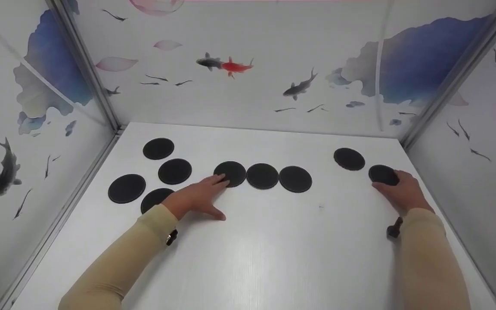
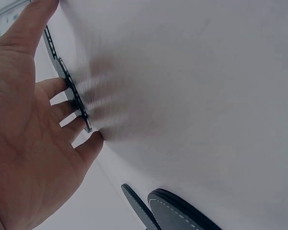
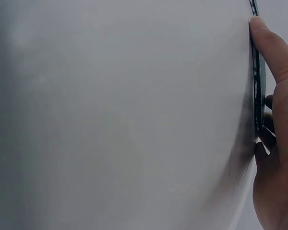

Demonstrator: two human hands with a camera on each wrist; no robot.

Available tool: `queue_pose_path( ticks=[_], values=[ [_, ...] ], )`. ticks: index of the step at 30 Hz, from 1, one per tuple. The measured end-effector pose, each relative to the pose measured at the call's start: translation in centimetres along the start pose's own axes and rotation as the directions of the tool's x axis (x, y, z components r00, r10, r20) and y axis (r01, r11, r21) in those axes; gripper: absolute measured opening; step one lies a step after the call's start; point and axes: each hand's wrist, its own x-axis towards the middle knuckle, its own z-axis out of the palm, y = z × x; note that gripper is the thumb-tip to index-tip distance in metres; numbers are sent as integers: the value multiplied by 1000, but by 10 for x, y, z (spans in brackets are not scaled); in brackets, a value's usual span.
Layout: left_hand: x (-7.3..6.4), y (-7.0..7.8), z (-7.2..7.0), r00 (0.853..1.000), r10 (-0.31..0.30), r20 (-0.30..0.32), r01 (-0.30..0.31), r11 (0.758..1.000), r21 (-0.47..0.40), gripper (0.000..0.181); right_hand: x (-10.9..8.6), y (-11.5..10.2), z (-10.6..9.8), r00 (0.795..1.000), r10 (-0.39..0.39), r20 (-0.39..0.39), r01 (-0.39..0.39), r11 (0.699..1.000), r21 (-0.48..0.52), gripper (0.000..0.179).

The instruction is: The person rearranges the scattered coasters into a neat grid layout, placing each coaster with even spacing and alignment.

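Note:
My left hand (image 1: 194, 197) reaches over the white table with its fingers spread. Its fingertips rest on a black round coaster (image 1: 230, 167), the left one of three in a touching row; the thumb stands off to the side. In the left wrist view the coaster's edge (image 2: 82, 106) shows pale stitching under the fingers. Over at the right, my right hand (image 1: 407, 191) grips another black coaster (image 1: 381, 174) between thumb and fingers. The right wrist view shows that coaster edge-on (image 3: 257, 81), low over the table, thumb at one side; whether it touches the table I cannot tell.
A middle coaster (image 1: 262, 176) and a right-hand coaster (image 1: 295, 179) complete the row. One more coaster (image 1: 349, 159) lies behind the right hand. Several lie at the left, among them one (image 1: 126, 188) near the table's edge. Printed panels (image 1: 248, 103) wall in the table (image 1: 265, 249).

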Motion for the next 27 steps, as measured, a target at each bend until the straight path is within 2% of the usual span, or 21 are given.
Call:
queue_pose_path(
  ticks=[4, 9, 14, 22, 27],
  values=[
    [-2, 1, -1, 1000, 6, 1, -6, 1000, -8, 117, 2, 2, 2, 1000, -5, -22, 5, 1000, 8, 114],
    [-5, 4, -4, 1000, 7, 19, -7, 1000, -25, 116, 6, 4, 4, 997, -25, -68, 25, 1000, -9, 100],
    [-2, 4, -4, 1000, 7, 21, -7, 1000, 5, 117, 11, 9, 5, 995, -43, -89, 42, 999, -5, 90],
    [0, 1, -1, 1000, -4, 22, 3, 1000, 22, 118, 41, 42, 12, 998, -30, -56, 30, 1000, -8, 104],
    [0, 1, -1, 1000, 3, 15, -3, 1000, 21, 118, 48, 45, 14, 999, -34, -25, 35, 999, 10, 110]
  ],
)
